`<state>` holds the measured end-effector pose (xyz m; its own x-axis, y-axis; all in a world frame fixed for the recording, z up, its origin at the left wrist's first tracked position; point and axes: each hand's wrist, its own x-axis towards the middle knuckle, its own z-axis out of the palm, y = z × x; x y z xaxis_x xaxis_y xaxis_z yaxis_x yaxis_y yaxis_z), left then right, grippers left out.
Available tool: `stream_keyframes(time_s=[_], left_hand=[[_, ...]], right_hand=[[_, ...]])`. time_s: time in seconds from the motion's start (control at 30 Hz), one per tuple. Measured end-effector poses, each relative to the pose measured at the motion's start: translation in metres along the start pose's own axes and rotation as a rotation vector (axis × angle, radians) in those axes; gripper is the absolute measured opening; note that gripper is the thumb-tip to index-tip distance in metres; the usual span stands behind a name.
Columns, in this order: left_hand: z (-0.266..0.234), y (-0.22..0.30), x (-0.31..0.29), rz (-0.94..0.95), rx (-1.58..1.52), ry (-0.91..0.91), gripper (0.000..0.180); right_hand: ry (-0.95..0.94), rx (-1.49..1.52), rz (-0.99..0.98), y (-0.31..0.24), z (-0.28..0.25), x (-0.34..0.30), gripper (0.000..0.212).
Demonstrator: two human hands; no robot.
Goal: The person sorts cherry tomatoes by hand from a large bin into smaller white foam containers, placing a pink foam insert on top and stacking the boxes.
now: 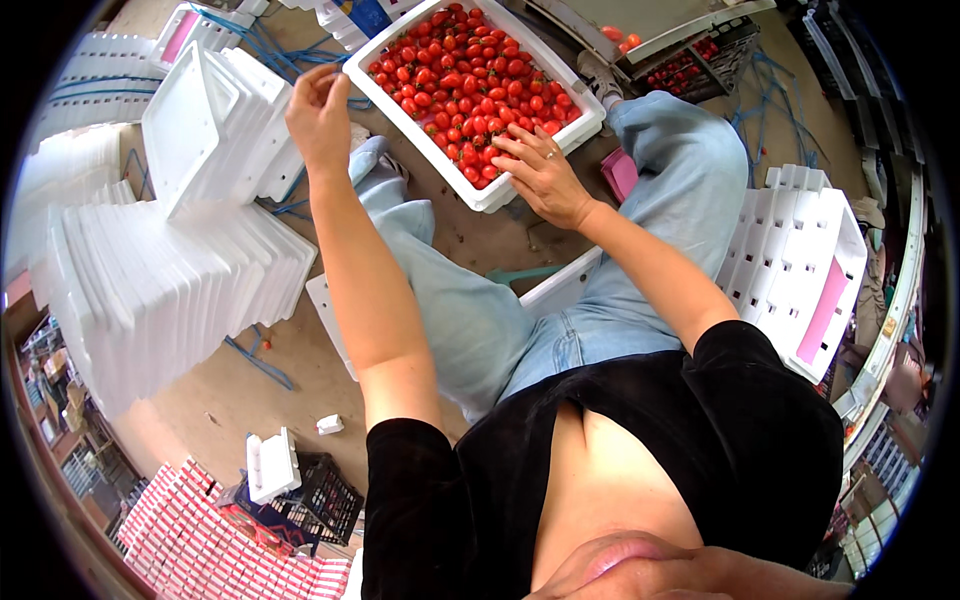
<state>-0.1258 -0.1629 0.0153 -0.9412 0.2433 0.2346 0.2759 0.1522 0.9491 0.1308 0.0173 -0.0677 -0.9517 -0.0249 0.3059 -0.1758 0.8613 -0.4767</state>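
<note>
A white foam crate [492, 200] filled with small red cherry tomatoes [460, 75] stands tilted across the floor between my feet. My right hand [545, 175] reaches over its near right edge, fingers spread apart and touching the top tomatoes; a ring is on one finger. Raised beside the crate's left corner, my left hand [320, 115] has its fingers curled together. Whatever may be in those fingers is hidden from view.
White foam lids and trays [180, 290] are stacked at the left. A black crate [715, 60] holding more tomatoes sits at the far right. White crates [790, 265] stand beside my right leg. Blue straps [260, 365] lie about, and red-and-white boxes [200, 530] are at the near left.
</note>
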Motion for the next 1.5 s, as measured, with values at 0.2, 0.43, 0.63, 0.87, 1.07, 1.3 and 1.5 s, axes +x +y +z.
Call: stream_keyframes(time_s=[0.2,0.43,0.63,0.87,1.07,1.3,1.5], left_hand=[[-0.043,0.023,-0.136,0.136,0.626,0.067,0.025],[-0.046,0.019,-0.246,-0.002,0.714,0.042,0.036],[-0.032,-0.042,-0.242,-0.079,0.777,-0.071,0.044],[-0.010,-0.074,-0.213,-0.450,0.998,-0.214,0.085],[-0.008,-0.069,-0.202,-0.600,1.060,-0.262,0.088],[0.001,-0.075,-0.196,-0.551,1.185,-0.292,0.084],[0.000,-0.079,-0.194,-0.536,1.260,-0.293,0.080]], right_hand=[[0.049,0.193,-0.028,-0.020,0.006,-0.022,0.027],[-0.042,0.047,-0.063,-0.037,0.023,-0.023,0.026],[-0.083,0.007,-0.092,-0.035,0.024,-0.018,0.031],[0.045,-0.217,-0.003,0.001,0.010,0.003,0.041],[0.061,-0.324,0.260,0.016,-0.010,-0.006,0.034],[0.282,-0.088,0.202,0.043,0.001,0.015,0.029],[-0.265,-0.426,0.522,0.049,-0.017,0.074,0.025]])
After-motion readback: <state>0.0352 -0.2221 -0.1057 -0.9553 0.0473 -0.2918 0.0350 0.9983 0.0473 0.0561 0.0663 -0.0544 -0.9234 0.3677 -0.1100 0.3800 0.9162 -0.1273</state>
